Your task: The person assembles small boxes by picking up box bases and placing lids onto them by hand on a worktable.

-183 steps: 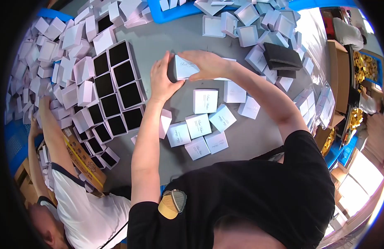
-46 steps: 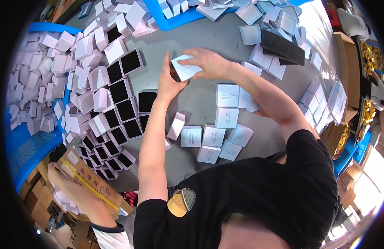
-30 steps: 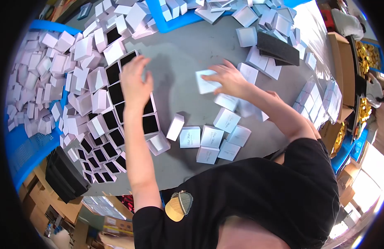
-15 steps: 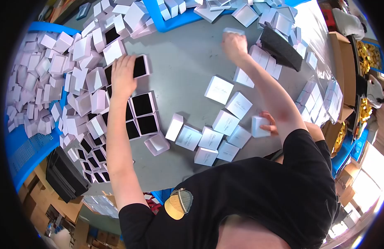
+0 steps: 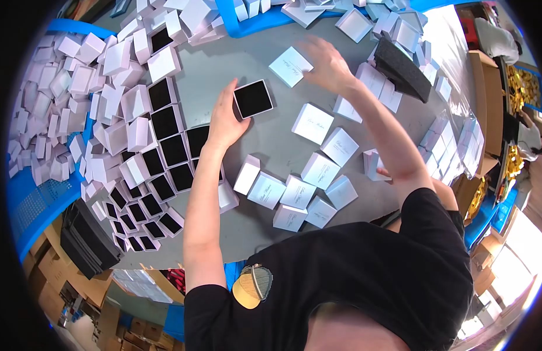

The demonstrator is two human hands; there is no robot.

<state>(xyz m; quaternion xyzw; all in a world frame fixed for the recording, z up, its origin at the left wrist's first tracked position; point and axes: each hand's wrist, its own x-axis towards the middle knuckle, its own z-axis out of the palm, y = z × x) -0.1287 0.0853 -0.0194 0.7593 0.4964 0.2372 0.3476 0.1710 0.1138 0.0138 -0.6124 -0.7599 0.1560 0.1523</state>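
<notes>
My left hand (image 5: pixel 227 120) grips the left side of an open white box with a black insert (image 5: pixel 253 98), over the grey table. To the upper right of it, my right hand (image 5: pixel 329 63) holds a white lid with printed lettering (image 5: pixel 291 66) by its right edge. Left of my left hand stand rows of open boxes with black inserts (image 5: pixel 164 121). Below my right hand, a printed white box (image 5: pixel 312 123) and several more closed boxes (image 5: pixel 321 169) lie in a loose group.
White lids and boxes are heaped at the left (image 5: pixel 78 85). A blue tray (image 5: pixel 241 26) lies at the top edge. Black foam pieces (image 5: pixel 402 70) rest on boxes at the right. Another person's hand (image 5: pixel 383 172) touches a white box (image 5: pixel 373 165) beside my right forearm. Wrapped boxes (image 5: pixel 437 140) lie further right.
My left hand has moved right from the rows with a black-insert box. My right hand, earlier at the upper table, has come left with a printed lid. The closed box set down earlier stays below.
</notes>
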